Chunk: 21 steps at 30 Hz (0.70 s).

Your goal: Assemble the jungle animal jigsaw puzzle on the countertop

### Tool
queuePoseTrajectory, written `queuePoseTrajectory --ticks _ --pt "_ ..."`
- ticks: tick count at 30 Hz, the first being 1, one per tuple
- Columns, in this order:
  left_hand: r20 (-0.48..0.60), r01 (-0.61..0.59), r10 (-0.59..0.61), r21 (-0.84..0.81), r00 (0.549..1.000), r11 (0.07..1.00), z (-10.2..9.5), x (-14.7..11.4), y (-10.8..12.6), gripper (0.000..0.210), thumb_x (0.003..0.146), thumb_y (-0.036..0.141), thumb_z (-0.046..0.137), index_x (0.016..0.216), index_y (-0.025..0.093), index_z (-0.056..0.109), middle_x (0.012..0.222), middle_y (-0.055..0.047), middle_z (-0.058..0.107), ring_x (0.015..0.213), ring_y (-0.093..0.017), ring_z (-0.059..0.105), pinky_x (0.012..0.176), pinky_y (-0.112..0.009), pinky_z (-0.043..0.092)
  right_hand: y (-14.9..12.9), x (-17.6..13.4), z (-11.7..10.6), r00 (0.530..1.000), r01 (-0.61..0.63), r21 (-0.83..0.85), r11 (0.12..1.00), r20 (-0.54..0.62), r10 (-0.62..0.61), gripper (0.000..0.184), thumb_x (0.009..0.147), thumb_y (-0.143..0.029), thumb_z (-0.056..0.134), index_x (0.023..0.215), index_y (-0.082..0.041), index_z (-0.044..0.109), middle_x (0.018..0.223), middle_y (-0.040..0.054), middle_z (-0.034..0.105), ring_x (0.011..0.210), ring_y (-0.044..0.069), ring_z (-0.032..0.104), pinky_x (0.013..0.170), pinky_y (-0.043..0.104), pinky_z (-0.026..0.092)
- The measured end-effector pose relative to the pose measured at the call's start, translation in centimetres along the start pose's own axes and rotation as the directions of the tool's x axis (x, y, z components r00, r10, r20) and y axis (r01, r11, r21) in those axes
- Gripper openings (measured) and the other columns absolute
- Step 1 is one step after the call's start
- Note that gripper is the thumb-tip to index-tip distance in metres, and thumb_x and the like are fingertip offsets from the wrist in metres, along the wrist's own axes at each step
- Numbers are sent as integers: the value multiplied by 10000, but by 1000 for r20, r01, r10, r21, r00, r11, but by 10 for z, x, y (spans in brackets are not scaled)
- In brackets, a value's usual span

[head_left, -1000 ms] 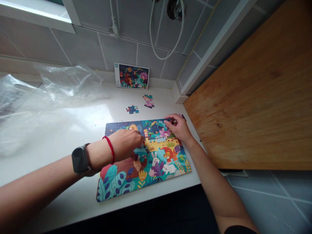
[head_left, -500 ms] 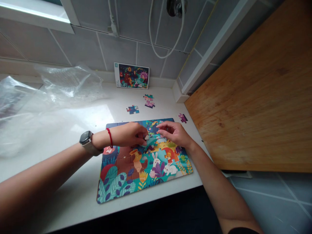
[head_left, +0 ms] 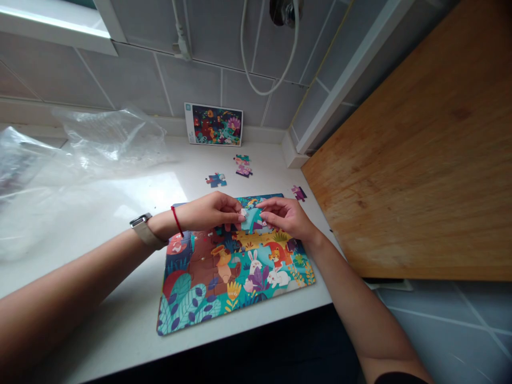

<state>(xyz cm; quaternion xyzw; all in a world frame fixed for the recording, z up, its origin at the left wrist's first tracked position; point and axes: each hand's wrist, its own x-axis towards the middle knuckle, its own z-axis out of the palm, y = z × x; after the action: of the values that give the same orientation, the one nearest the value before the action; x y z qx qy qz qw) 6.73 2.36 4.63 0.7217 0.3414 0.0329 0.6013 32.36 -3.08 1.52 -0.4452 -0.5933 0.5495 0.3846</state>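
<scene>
A jigsaw puzzle [head_left: 224,272] with a colourful animal scene lies on the white counter, most of its picture filled in. Over its upper middle, my left hand [head_left: 220,212] pinches a teal puzzle piece [head_left: 251,220] by its left edge between thumb and fingers. From the other side, the thumb and fingertips of my right hand [head_left: 288,217] close on the same piece's right edge. The piece looks raised and tilted above the board. My hands hide part of the puzzle's top rows.
Loose pieces lie behind the puzzle: a blue one [head_left: 216,180], a pink pair [head_left: 242,166] and a purple one [head_left: 298,193]. A picture card [head_left: 216,125] leans on the tiled wall. Clear plastic bags [head_left: 112,136] lie left; a wooden panel [head_left: 408,176] rises right.
The teal piece has come up off the board and now faces the camera more. My left hand has lifted slightly with it, and my right fingers have closed onto its edge.
</scene>
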Motion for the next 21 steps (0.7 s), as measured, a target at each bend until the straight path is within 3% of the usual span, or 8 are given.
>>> queuePoseTrajectory --ticks 5,8,11,13,15,18,21 --pt "-36 -44 46 29 998 999 0 -2 5 448 934 534 572 1196 181 660 925 -57 793 760 -172 715 659 -284 559 4 1 -1 999 -27 0 1000 -32 27 314 793 -441 856 1013 -230 777 734 -1 712 558 131 621 509 257 508" --pt "-166 -53 88 209 982 976 -7 -4 4 423 972 487 524 1223 181 673 904 -56 794 742 -171 711 699 -296 559 6 2 -3 997 -29 6 1000 -77 29 324 778 -455 865 985 -227 761 776 12 718 597 143 635 510 258 509" --pt "-416 60 175 495 892 867 -23 -3 -10 320 962 401 544 1128 203 731 954 -68 788 814 -201 724 796 -326 558 5 5 -6 979 39 0 999 -198 -38 320 750 -456 887 915 -224 743 821 20 717 704 157 655 623 277 555" --pt "-516 136 266 614 814 778 -35 0 -25 322 944 391 580 1164 202 719 1134 -105 763 1020 -262 718 949 -387 547 2 6 -8 962 68 -3 998 -265 -67 323 737 -460 896 892 -222 742 844 26 719 757 162 657 697 289 567" --pt "-579 188 308 641 755 744 -47 4 -40 460 905 398 639 1315 191 645 1383 -145 669 1280 -322 622 1106 -446 478 0 7 -10 957 58 6 998 -284 -54 325 742 -473 890 900 -223 756 841 27 722 752 159 648 701 289 560" --pt "-607 215 250 588 754 779 -57 11 -57 669 864 425 692 1445 139 527 1474 -184 612 1366 -339 576 1162 -446 435 -1 7 -11 965 26 20 999 -263 -20 334 742 -492 885 905 -221 776 833 30 733 728 158 643 672 287 548" --pt "-598 181 223 539 770 823 -60 13 -63 631 895 386 655 1463 162 496 1387 -137 693 1290 -293 648 1122 -397 464 1 7 -12 966 21 20 1000 -260 -16 346 725 -496 895 904 -220 787 855 38 750 745 166 657 679 290 550"
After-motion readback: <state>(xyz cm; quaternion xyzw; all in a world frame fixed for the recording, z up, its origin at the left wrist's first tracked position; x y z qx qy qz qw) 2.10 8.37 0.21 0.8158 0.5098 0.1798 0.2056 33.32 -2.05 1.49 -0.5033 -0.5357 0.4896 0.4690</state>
